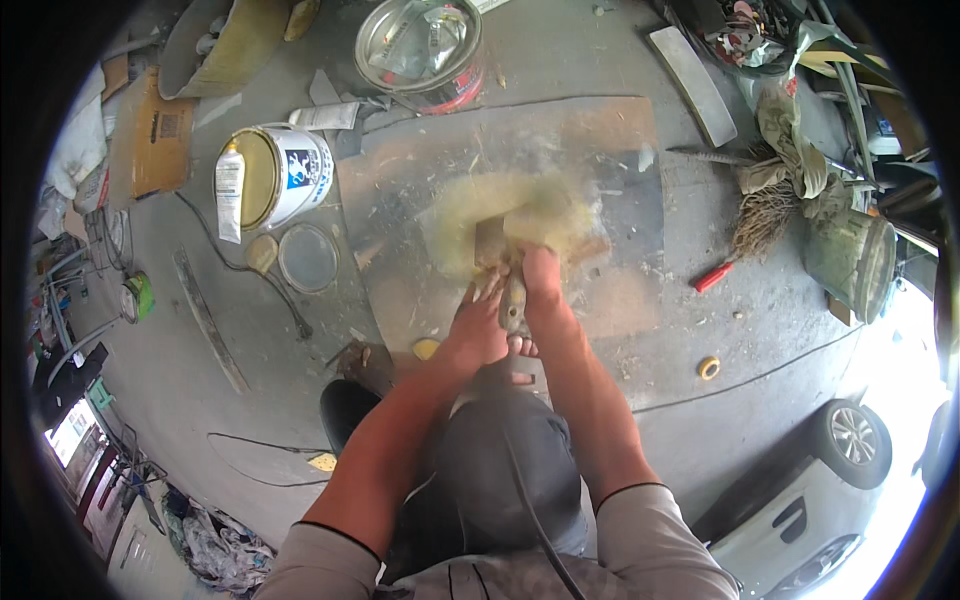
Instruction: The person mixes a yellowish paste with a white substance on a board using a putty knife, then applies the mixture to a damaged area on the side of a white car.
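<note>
My right hand (541, 272) is closed around the front of a dust-coated corded power tool (514, 308) in the middle of the view. Lower down, my left hand (482, 322) wraps the tool's left side, its fingertips near a brown flat piece (489, 243). My hands hide much of the tool, and its working end is blurred in dust. Yellowish dust (455, 215) spreads around it over a dirty brown sheet (620, 300) on the floor. A black cord (522, 480) runs back between my legs, and my toes (522, 346) are just behind the tool.
At left stand a white can (305, 172) with a tube on its lid, a round lid (308, 258) and a wooden strip (208, 320). A metal tin (418, 50) is beyond. At right lie a red-handled tool (713, 277), a tape roll (709, 368) and a broom head (765, 215).
</note>
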Available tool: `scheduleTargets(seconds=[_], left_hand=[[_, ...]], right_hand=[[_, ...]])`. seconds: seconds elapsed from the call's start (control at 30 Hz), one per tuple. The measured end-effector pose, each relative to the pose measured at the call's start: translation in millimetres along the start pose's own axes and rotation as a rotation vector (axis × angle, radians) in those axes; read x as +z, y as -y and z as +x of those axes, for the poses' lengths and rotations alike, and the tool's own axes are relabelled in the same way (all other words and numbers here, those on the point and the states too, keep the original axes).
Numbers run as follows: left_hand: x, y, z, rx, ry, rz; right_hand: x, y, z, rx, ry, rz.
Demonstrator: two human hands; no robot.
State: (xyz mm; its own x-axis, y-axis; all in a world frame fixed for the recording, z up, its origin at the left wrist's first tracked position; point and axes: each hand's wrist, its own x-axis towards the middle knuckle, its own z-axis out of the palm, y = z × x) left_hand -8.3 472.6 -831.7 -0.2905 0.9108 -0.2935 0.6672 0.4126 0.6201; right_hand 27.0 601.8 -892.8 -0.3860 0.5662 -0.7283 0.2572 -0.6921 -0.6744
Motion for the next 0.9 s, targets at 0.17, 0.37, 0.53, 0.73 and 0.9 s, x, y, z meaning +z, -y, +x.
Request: scheduleTargets(seconds=[0.17,0.37,0.53,0.73,0.9], left_hand=[[-4,0,10,-0.054,0.344,-0.027],[6,1,9,-0.119,0.332,0.088],[11,4,3,-0.134,0.403,0.140],[-12,13,16,-0.050,0.294,0.004],[-31,30,2,-0.721,0.208,-1.460]], right_hand=[[0,1,10,0.059,-0.095,-0.100],[14,12,12,0.206,-0.031,0.168],[2,7,38,-0.097,0.026,-0.034],[-24,33,30,-0.044,-0.026,0.179],[0,28,-30,-0.172,0.097,-0.431]])
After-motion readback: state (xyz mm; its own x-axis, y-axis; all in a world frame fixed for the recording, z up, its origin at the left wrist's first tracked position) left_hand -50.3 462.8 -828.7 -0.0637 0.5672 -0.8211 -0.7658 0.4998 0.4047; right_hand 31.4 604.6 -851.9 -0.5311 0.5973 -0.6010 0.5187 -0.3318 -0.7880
